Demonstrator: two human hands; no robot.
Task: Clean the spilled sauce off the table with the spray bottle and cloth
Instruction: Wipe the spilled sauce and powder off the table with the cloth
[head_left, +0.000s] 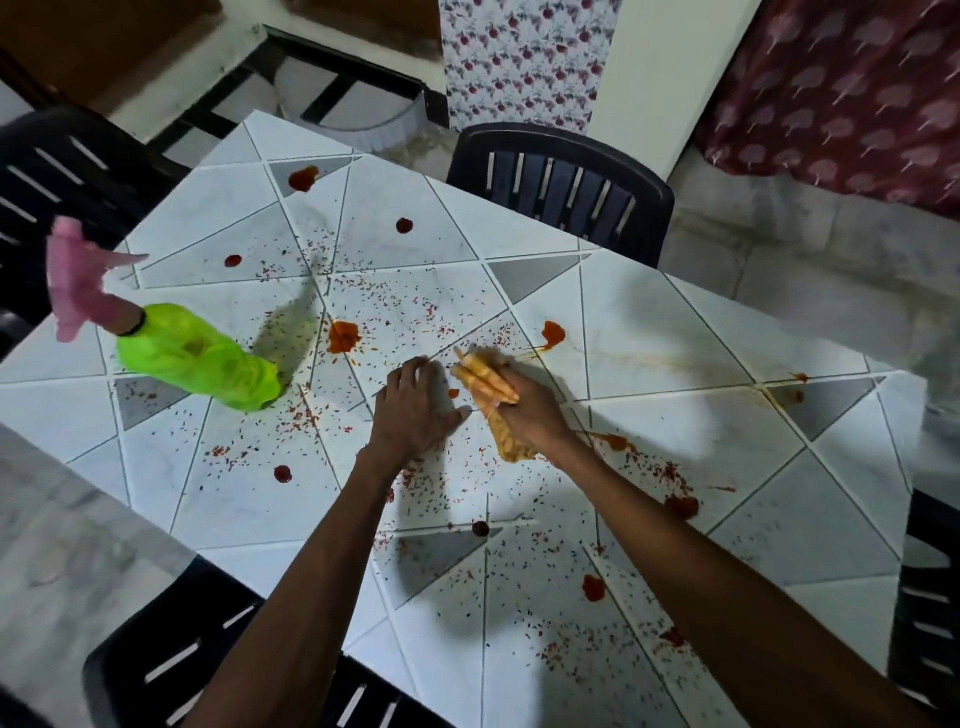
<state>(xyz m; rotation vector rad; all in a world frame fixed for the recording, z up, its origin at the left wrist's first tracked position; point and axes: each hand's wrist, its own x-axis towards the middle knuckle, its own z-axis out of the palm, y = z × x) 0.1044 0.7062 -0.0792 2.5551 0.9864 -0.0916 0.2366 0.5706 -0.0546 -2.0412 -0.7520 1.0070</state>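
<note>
Black slatted chairs (561, 182), floral wall cloth (524, 62), maroon patterned curtain (841, 93), pale stone floor (779, 291)

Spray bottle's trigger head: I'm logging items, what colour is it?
Pink trigger head on the bright green plastic spray bottle; head view.

Green plastic spray bottle (197, 358) with pink trigger, by the left edge of the white tiled table (675, 338): motion-blurred. Yellow-orange ribbed cloth (483, 382): middle hidden under my right hand (530, 415). Red and dark specks (395, 306): too small to identify.
</note>
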